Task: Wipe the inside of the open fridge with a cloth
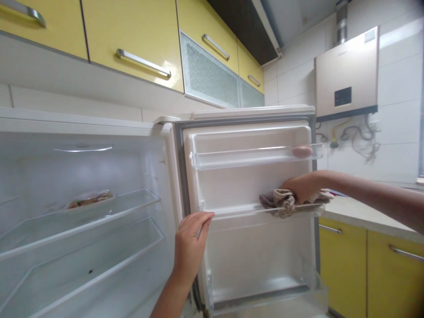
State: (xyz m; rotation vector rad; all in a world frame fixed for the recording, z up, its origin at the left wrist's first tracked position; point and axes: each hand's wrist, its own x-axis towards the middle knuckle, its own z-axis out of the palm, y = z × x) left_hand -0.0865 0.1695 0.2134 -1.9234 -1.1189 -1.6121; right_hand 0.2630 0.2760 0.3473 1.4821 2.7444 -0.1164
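Nearest, the person's left hand [192,240] is half curled at the near end of the middle door shelf [238,219], thumb close to the forefinger; whether it pinches the rim or only rests there cannot be told. Holding that end steady would probably keep the shelf from rattling. Farther along, toward its other end, the right hand [302,186] grasps a bunched cloth [285,201] at the same shelf. The cloth's loose folds stick out on both sides of the fingers, so gathering them in should give better control. Even, modest pressure seems wise, since the clear plastic looks thin. Just above the right hand, a brown, egg-like thing [302,152] sits in the top shelf [225,161]; the knuckles and wrist are best kept low. Beyond the right hand lies a worktop [351,215].
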